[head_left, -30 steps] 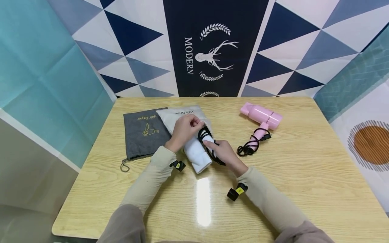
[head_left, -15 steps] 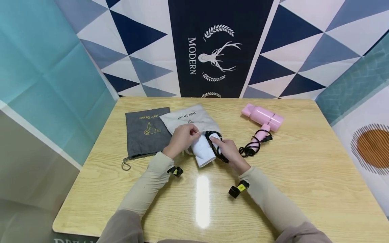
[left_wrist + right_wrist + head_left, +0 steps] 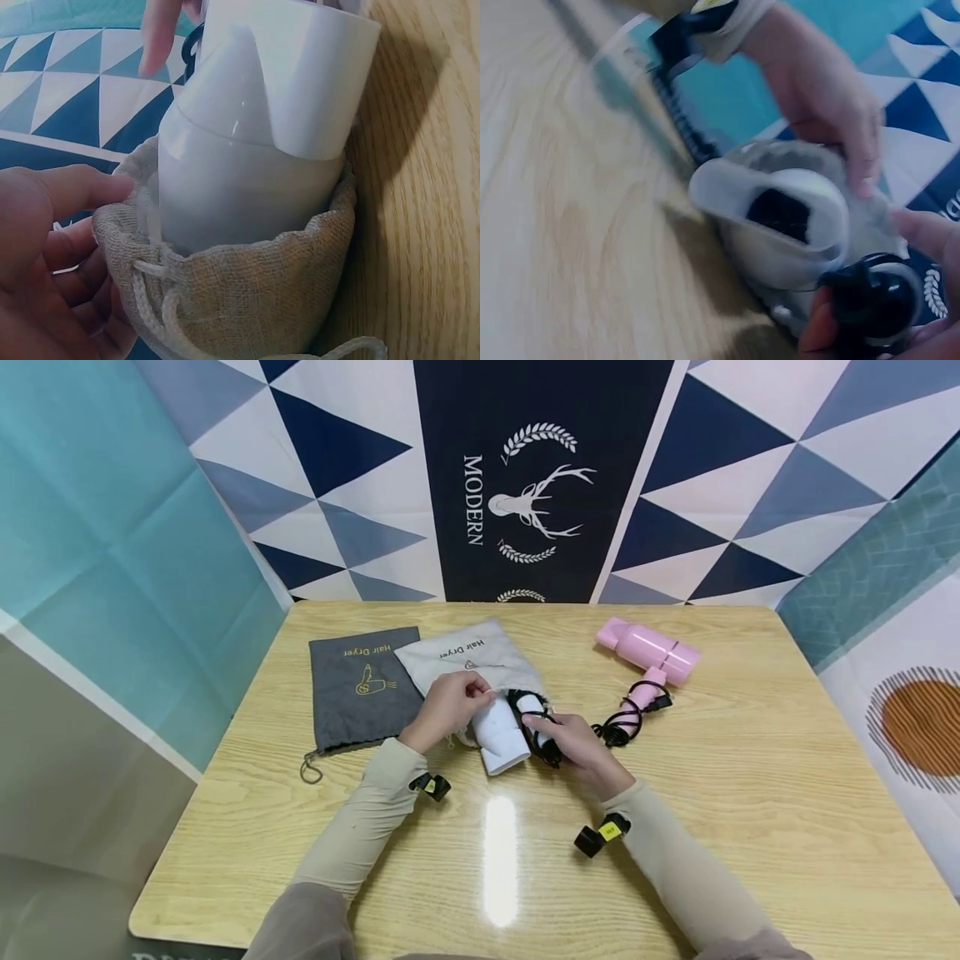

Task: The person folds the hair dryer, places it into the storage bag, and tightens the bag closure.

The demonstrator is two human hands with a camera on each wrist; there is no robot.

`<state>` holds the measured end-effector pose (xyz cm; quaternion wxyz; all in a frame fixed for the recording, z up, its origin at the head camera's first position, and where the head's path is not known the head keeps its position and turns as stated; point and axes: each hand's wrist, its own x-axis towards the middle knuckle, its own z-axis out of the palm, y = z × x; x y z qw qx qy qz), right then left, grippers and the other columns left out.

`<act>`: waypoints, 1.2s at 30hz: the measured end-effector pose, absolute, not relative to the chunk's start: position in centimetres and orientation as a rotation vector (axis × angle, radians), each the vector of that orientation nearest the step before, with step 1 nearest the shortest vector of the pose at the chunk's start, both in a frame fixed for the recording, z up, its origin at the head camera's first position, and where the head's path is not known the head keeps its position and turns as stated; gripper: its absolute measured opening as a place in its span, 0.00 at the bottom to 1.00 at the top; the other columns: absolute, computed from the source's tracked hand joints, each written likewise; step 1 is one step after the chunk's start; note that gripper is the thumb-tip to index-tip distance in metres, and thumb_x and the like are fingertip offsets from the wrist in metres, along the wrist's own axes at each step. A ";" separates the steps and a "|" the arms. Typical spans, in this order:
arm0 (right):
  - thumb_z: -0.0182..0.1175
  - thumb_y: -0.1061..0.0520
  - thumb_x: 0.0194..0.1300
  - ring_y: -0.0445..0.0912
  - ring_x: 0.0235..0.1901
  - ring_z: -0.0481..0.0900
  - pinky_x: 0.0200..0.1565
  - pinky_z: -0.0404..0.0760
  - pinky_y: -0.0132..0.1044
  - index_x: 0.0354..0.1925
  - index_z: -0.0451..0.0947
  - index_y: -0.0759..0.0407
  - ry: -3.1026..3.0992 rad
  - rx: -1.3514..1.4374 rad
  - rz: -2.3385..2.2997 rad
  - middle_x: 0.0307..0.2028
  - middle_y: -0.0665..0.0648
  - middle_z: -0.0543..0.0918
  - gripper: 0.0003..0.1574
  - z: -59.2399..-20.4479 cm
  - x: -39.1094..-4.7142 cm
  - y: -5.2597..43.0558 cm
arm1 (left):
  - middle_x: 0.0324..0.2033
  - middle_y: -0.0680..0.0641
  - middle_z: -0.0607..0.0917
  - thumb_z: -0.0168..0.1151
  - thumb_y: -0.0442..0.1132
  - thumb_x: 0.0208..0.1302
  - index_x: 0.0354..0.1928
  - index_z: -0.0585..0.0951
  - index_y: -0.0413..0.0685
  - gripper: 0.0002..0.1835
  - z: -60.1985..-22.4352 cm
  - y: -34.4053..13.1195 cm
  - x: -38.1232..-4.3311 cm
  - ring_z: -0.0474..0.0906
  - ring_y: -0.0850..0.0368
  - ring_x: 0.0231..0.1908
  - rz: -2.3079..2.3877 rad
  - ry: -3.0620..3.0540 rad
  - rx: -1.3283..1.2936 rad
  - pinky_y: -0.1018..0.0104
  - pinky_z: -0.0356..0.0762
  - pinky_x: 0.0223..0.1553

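A white hair dryer (image 3: 497,737) lies part-way inside a light grey drawstring bag (image 3: 468,652), its barrel and nozzle sticking out toward the person. My left hand (image 3: 452,703) pinches the bag's rim between thumb and fingers; the left wrist view shows the cloth mouth (image 3: 255,285) around the barrel, with a white drawstring (image 3: 169,307) hanging off it. The folded handle (image 3: 531,706), wrapped in black cord (image 3: 542,745), sits beside the barrel at the bag's mouth. My right hand (image 3: 576,742) grips its end, where a black cord end (image 3: 874,300) shows between the fingers.
Left of the light bag, a dark grey drawstring bag (image 3: 336,706) lies flat, partly overlapped by it. A pink hair dryer (image 3: 647,646) with its black cord (image 3: 622,722) wound round the handle lies to the right. Patterned cloth hangs behind the wooden table (image 3: 720,760).
The white hair dryer has gone deeper into the light bag, whose mouth now covers more of the barrel. My right hand has shifted slightly right and toward me along the handle.
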<state>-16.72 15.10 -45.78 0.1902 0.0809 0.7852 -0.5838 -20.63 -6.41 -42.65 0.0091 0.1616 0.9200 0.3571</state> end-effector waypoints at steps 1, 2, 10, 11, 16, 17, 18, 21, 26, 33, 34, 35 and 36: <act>0.64 0.44 0.63 0.43 0.39 0.75 0.41 0.76 0.30 0.50 0.78 0.71 2.193 0.213 -1.656 0.39 0.54 0.81 0.32 -45.8 -16.5 15.5 | 0.28 0.50 0.84 0.63 0.42 0.66 0.34 0.84 0.47 0.07 -42.6 -6.4 -20.7 0.76 0.60 0.29 1.126 2.874 0.504 0.69 0.73 0.34; 0.66 0.47 0.62 0.41 0.39 0.74 0.40 0.76 0.28 0.52 0.78 0.72 2.187 0.209 -1.669 0.41 0.55 0.82 0.31 -45.8 -16.3 15.8 | 0.28 0.50 0.84 0.63 0.42 0.66 0.35 0.84 0.46 0.07 -42.6 -6.4 -20.7 0.76 0.59 0.29 1.139 2.875 0.506 0.68 0.73 0.35; 0.63 0.52 0.66 0.40 0.33 0.83 0.40 0.84 0.34 0.63 0.64 0.78 2.016 0.220 -1.814 0.43 0.60 0.84 0.39 -45.9 -14.8 17.1 | 0.29 0.48 0.85 0.63 0.41 0.66 0.35 0.84 0.45 0.07 -42.4 -6.4 -20.7 0.78 0.57 0.31 1.195 2.901 0.521 0.66 0.75 0.37; 0.62 0.51 0.67 0.41 0.31 0.84 0.39 0.85 0.35 0.63 0.65 0.78 1.995 0.230 -1.843 0.39 0.59 0.85 0.38 -45.9 -14.6 17.0 | 0.30 0.48 0.85 0.63 0.41 0.66 0.35 0.84 0.45 0.07 -42.4 -6.4 -20.7 0.78 0.57 0.31 1.197 2.898 0.519 0.67 0.75 0.37; 0.61 0.49 0.68 0.42 0.25 0.83 0.33 0.84 0.32 0.50 0.75 0.76 1.991 0.329 -1.952 0.27 0.53 0.85 0.29 -46.0 -14.2 16.5 | 0.30 0.48 0.85 0.64 0.42 0.66 0.35 0.84 0.45 0.07 -42.5 -6.2 -20.5 0.78 0.57 0.31 1.211 2.878 0.505 0.67 0.75 0.37; 0.61 0.49 0.68 0.42 0.25 0.83 0.32 0.84 0.31 0.49 0.76 0.74 1.979 0.362 -1.984 0.26 0.53 0.85 0.27 -46.0 -14.1 16.3 | 0.30 0.48 0.85 0.64 0.41 0.66 0.35 0.84 0.45 0.07 -42.5 -6.1 -20.5 0.78 0.57 0.31 1.218 2.876 0.504 0.67 0.75 0.36; 0.62 0.50 0.68 0.42 0.24 0.83 0.31 0.84 0.31 0.48 0.77 0.74 1.955 0.389 -2.026 0.26 0.53 0.85 0.25 -46.0 -14.1 16.2 | 0.30 0.48 0.85 0.64 0.42 0.66 0.35 0.84 0.45 0.07 -42.5 -6.1 -20.4 0.78 0.57 0.31 1.221 2.876 0.503 0.67 0.75 0.36; 0.63 0.55 0.66 0.43 0.23 0.84 0.31 0.84 0.31 0.41 0.79 0.70 1.785 0.472 -2.214 0.24 0.54 0.85 0.17 -46.0 -14.1 15.6 | 0.29 0.48 0.85 0.64 0.42 0.65 0.35 0.84 0.45 0.08 -42.6 -6.0 -20.4 0.78 0.57 0.30 1.225 2.875 0.497 0.68 0.75 0.35; 0.63 0.60 0.65 0.43 0.19 0.83 0.30 0.84 0.32 0.32 0.79 0.63 1.616 0.573 -2.403 0.22 0.53 0.83 0.07 -45.9 -14.2 14.9 | 0.29 0.48 0.85 0.64 0.42 0.66 0.35 0.84 0.45 0.08 -42.8 -5.8 -20.2 0.78 0.58 0.30 1.237 2.858 0.484 0.70 0.74 0.34; 0.64 0.58 0.65 0.42 0.18 0.82 0.29 0.84 0.31 0.37 0.76 0.66 1.613 0.582 -2.451 0.22 0.54 0.83 0.11 -45.9 -14.9 14.3 | 0.29 0.49 0.85 0.64 0.43 0.65 0.36 0.84 0.45 0.09 -42.6 -5.5 -20.0 0.77 0.59 0.29 1.260 2.834 0.465 0.70 0.74 0.34; 0.64 0.58 0.65 0.43 0.18 0.82 0.28 0.84 0.31 0.37 0.76 0.66 1.607 0.585 -2.460 0.23 0.55 0.83 0.11 -45.9 -15.0 14.2 | 0.29 0.49 0.85 0.64 0.43 0.65 0.36 0.84 0.45 0.09 -42.5 -5.4 -19.9 0.77 0.60 0.29 1.263 2.832 0.471 0.70 0.74 0.34; 0.64 0.58 0.65 0.42 0.18 0.82 0.29 0.84 0.31 0.37 0.75 0.66 1.604 0.584 -2.460 0.23 0.55 0.83 0.11 -45.8 -15.1 14.2 | 0.29 0.49 0.85 0.64 0.44 0.65 0.36 0.84 0.45 0.09 -42.5 -5.4 -19.9 0.77 0.60 0.29 1.268 2.830 0.481 0.70 0.74 0.35; 0.64 0.58 0.65 0.42 0.18 0.82 0.28 0.83 0.31 0.38 0.75 0.66 1.602 0.586 -2.463 0.24 0.55 0.83 0.12 -45.8 -15.1 14.1 | 0.29 0.48 0.85 0.64 0.44 0.65 0.36 0.84 0.45 0.09 -42.4 -5.3 -19.9 0.77 0.59 0.29 1.271 2.827 0.494 0.70 0.74 0.35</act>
